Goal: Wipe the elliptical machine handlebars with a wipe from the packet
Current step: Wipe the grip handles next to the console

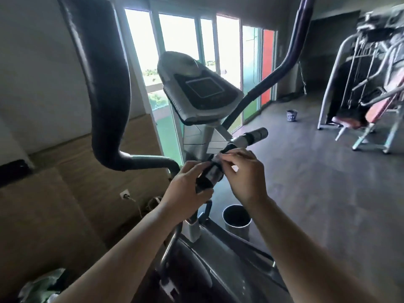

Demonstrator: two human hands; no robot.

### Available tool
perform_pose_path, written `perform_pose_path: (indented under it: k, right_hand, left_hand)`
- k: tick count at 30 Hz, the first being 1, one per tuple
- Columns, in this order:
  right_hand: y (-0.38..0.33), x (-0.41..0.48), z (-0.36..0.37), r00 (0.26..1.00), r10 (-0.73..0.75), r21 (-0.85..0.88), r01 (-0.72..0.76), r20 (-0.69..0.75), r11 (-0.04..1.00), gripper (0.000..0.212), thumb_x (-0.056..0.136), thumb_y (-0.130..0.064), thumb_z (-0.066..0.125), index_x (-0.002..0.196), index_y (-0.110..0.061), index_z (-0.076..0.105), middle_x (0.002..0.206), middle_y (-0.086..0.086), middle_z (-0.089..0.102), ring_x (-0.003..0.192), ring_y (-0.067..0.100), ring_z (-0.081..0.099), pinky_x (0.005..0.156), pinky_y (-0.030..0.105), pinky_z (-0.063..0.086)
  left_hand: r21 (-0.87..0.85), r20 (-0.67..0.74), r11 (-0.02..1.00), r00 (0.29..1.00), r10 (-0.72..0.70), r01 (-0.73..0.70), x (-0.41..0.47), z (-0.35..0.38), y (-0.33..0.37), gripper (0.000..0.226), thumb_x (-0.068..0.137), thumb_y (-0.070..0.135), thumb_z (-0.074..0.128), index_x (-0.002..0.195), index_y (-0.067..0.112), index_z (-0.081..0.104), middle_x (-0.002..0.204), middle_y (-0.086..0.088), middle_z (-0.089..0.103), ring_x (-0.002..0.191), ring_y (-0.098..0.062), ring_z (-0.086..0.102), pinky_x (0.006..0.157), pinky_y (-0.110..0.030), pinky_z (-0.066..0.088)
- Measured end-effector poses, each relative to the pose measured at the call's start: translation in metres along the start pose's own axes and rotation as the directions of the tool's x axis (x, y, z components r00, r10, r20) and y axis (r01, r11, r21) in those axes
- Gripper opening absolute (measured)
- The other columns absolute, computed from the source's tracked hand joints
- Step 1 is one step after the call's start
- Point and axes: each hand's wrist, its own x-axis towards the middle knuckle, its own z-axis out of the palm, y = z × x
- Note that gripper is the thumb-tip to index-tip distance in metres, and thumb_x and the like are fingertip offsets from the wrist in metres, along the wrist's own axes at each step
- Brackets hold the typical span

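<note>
In front of the elliptical's console, both my hands hold a small dark wipe packet. My left hand grips its lower end from the left. At the packet's top end, the fingertips of my right hand pinch; whether they hold a flap or a wipe is unclear. The left padded black handlebar curves up close on the left. Rising at the upper right is the right handlebar. A short fixed grip sticks out just beyond my right hand.
A metal bin stands on the dark floor beside the machine's body. A small pot sits farther off near the windows. A weight machine fills the right side. A wall socket and a crumpled bag lie left.
</note>
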Motion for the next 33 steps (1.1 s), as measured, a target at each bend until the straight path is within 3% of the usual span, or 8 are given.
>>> perform_pose_path:
  k: [4,9,14,19,23,27,30,33]
  right_hand:
    - [-0.020,-0.026,-0.003,0.969,-0.204,0.017,0.203,0.138,0.979,0.011,0.091,-0.011,0.077,0.099,-0.007,0.082,0.098,0.003,0.077,0.091,0.020,0.065,0.082,0.025,0.055]
    - [0.008,0.010,0.003,1.000,-0.010,-0.070,0.009,-0.019,0.997,0.015,0.090,-0.012,0.078,0.103,-0.005,0.083,0.100,0.008,0.077,0.092,0.026,0.070,0.082,0.037,0.063]
    - [-0.017,-0.024,0.003,0.981,-0.167,0.007,0.168,0.096,0.986,0.017,0.092,-0.012,0.069,0.101,-0.005,0.082,0.099,0.006,0.075,0.091,0.018,0.066,0.080,0.019,0.053]
    - [0.006,-0.022,0.010,0.963,0.230,0.198,-0.200,-0.141,0.960,0.011,0.090,-0.005,0.079,0.100,-0.001,0.079,0.101,0.010,0.074,0.091,0.016,0.072,0.081,0.007,0.055]
    - [-0.031,-0.076,0.023,0.934,0.356,0.384,-0.315,-0.040,0.868,0.002,0.094,-0.008,0.075,0.095,-0.009,0.075,0.101,0.000,0.070,0.095,0.006,0.071,0.078,0.014,0.060]
    - [0.001,-0.037,0.027,0.844,0.519,0.413,-0.427,-0.136,0.804,0.001,0.096,-0.024,0.074,0.095,-0.023,0.074,0.099,-0.007,0.073,0.092,-0.006,0.065,0.082,0.009,0.049]
    - [-0.004,-0.045,0.036,0.824,0.542,0.435,-0.433,-0.164,0.789,0.004,0.094,-0.020,0.075,0.093,-0.023,0.074,0.098,-0.007,0.072,0.091,-0.010,0.063,0.079,0.010,0.050]
    - [-0.031,-0.081,0.034,0.906,0.406,0.419,-0.324,-0.122,0.848,0.010,0.093,-0.003,0.074,0.095,-0.012,0.077,0.101,0.002,0.071,0.095,-0.007,0.066,0.076,0.007,0.054]
  left_hand:
    - [-0.131,0.014,0.990,0.998,0.060,-0.057,0.006,-0.003,-0.015,0.068,0.078,0.023,0.086,0.139,0.034,0.059,0.133,0.017,0.056,0.111,-0.005,0.067,0.099,-0.026,0.057]
    - [-0.152,0.080,0.988,0.997,0.007,0.005,0.013,-0.011,-0.016,0.075,0.076,0.027,0.089,0.143,0.035,0.057,0.139,0.018,0.057,0.112,-0.006,0.066,0.098,-0.021,0.057]
    - [-0.208,0.072,0.978,0.997,0.034,-0.018,0.012,-0.010,-0.018,0.070,0.077,0.024,0.088,0.140,0.032,0.060,0.133,0.021,0.059,0.114,-0.004,0.066,0.099,-0.028,0.058]
    - [-0.279,0.099,0.960,0.995,-0.005,0.032,0.009,-0.013,-0.012,0.059,0.087,0.012,0.078,0.141,0.028,0.061,0.131,0.020,0.060,0.106,-0.015,0.073,0.088,-0.032,0.063]
    - [-0.266,0.096,0.964,0.995,-0.005,0.030,0.006,-0.013,-0.009,0.057,0.088,0.010,0.076,0.140,0.029,0.062,0.129,0.022,0.061,0.108,-0.015,0.072,0.088,-0.032,0.063]
    - [-0.212,0.091,0.974,0.994,-0.057,0.076,0.006,-0.013,-0.005,0.057,0.087,0.015,0.075,0.139,0.035,0.062,0.128,0.027,0.060,0.099,-0.009,0.074,0.085,-0.035,0.064]
    - [-0.188,0.064,0.979,0.995,-0.071,0.082,0.006,-0.011,-0.002,0.058,0.086,0.015,0.076,0.139,0.034,0.061,0.128,0.025,0.062,0.096,0.000,0.073,0.085,-0.033,0.064]
    - [-0.171,0.053,0.981,0.996,-0.078,0.086,0.006,-0.010,-0.002,0.060,0.086,0.016,0.078,0.141,0.034,0.060,0.127,0.021,0.064,0.094,0.011,0.070,0.085,-0.030,0.063]
